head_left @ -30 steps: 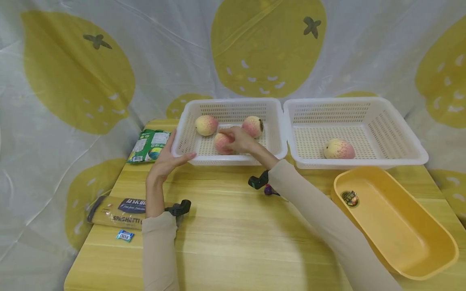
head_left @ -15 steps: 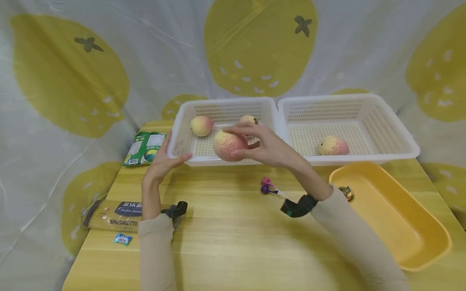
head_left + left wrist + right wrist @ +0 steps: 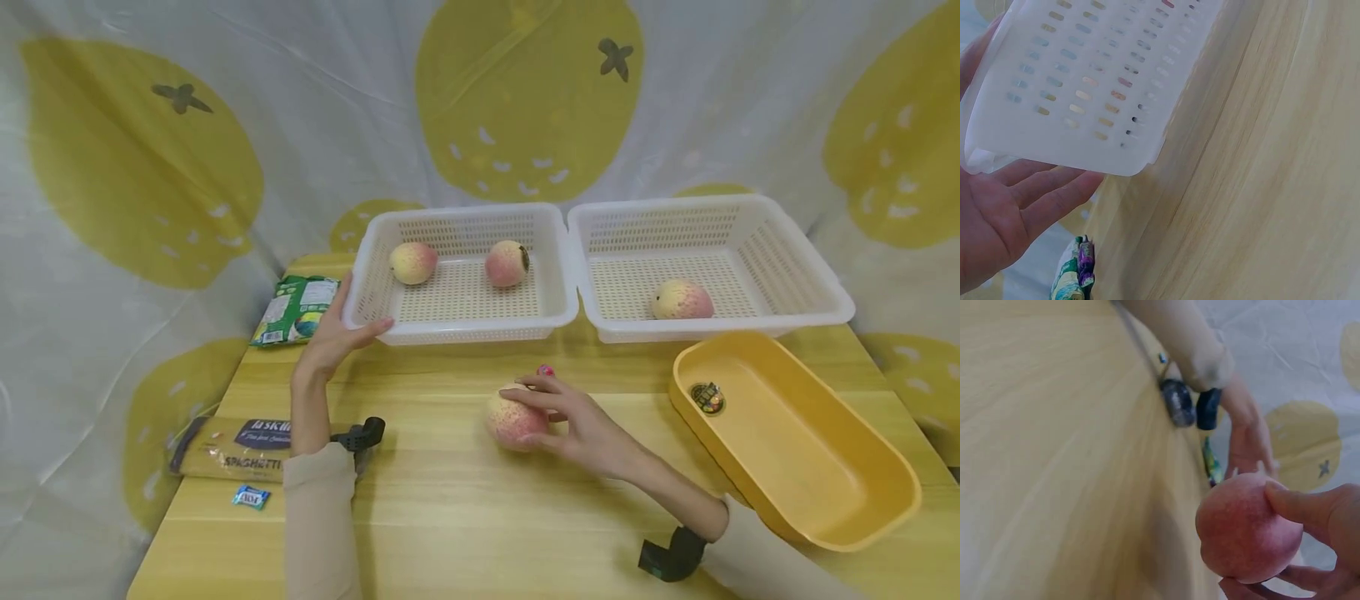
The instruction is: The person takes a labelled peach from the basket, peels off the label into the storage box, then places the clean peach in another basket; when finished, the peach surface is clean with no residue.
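Note:
My right hand (image 3: 588, 429) holds a pink-and-yellow peach (image 3: 510, 421) between thumb and fingers, low over the table in front of the left basket. In the right wrist view the thumb presses on one side of this peach (image 3: 1244, 531) and other fingers lie beneath it. My left hand (image 3: 330, 337) rests at the near left corner of the left white basket (image 3: 465, 332), thumb along the front rim. In the left wrist view, straight fingers (image 3: 1054, 194) reach along its short side. Two peaches, one left (image 3: 413, 262) and one right (image 3: 507, 263), lie inside this basket.
The right white basket (image 3: 727, 327) holds one peach (image 3: 682, 300). An orange-yellow bin (image 3: 802, 442) stands at the right, a sticker inside. At the left lie a green packet (image 3: 296, 312), a spaghetti pack (image 3: 236, 450) and a blue wrapped sweet (image 3: 251, 497). A pink lollipop (image 3: 545, 370) peeks past my right hand.
My right hand has lifted a peach out of the left basket and brought it toward me, over the table. My left hand has stayed at the basket's corner.

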Demonstrator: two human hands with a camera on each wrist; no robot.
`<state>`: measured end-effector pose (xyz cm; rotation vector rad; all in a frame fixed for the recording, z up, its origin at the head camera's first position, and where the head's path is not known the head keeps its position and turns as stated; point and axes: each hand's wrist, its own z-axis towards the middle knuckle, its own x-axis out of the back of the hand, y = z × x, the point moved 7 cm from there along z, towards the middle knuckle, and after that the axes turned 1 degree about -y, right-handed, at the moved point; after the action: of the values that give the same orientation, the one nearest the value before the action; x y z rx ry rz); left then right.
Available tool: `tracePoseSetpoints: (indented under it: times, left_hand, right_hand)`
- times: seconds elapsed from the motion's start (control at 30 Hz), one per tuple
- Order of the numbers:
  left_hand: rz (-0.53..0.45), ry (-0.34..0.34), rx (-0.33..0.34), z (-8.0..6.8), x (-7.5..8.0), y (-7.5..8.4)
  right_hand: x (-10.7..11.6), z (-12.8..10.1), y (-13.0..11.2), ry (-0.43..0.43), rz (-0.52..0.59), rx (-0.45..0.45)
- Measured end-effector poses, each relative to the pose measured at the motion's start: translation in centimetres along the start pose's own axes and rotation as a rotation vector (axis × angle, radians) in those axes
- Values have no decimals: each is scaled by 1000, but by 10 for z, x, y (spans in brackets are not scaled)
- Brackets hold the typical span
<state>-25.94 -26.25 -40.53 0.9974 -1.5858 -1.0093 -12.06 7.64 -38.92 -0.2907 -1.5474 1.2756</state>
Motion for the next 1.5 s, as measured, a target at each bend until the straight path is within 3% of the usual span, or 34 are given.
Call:
tracePoseSetpoints:
  times: [0.23,0.4,0.53,0.63,0.7,0.77,0.83,0.9,1.0,1.17,1.37,1.5]
  left_hand:
    - [34,13,-3,2,3,0]
    - [134,41,-42,-4,6,8]
    - [336,197,-193,-31,0,45]
    - [508,287,-330,-62,-28,81]
    - [570,225,-385,-82,-62,93]
    - [584,75,-389,-98,-101,91]
    - [537,-106,-333,-110,-137,77]
    - [462,-237,-255,-117,-164,58]
    - [349,-321,-188,-118,-189,38]
    - [213,-338,-175,-111,-199,25]
    - [-11,-449,-122,-106,-186,17]
    - [-24,-469,-106,-103,-180,16]
  right_hand:
    - [-10,-11,14,17,-32,21]
    - [-12,-14,15,19,-42,10]
    - [-13,-16,14,26,-63,14]
    - [-15,-19,14,34,-82,13]
    - [-15,-21,14,44,-93,13]
    - [-15,-22,14,56,-101,15]
    - [-16,-22,13,70,-100,21]
    - [-16,-22,13,81,-97,21]
    - [-17,-21,12,93,-96,12]
    - [-17,-19,12,95,-37,-35]
    - [-15,-14,19,55,93,-50]
    - [-19,-8,19,32,126,-26]
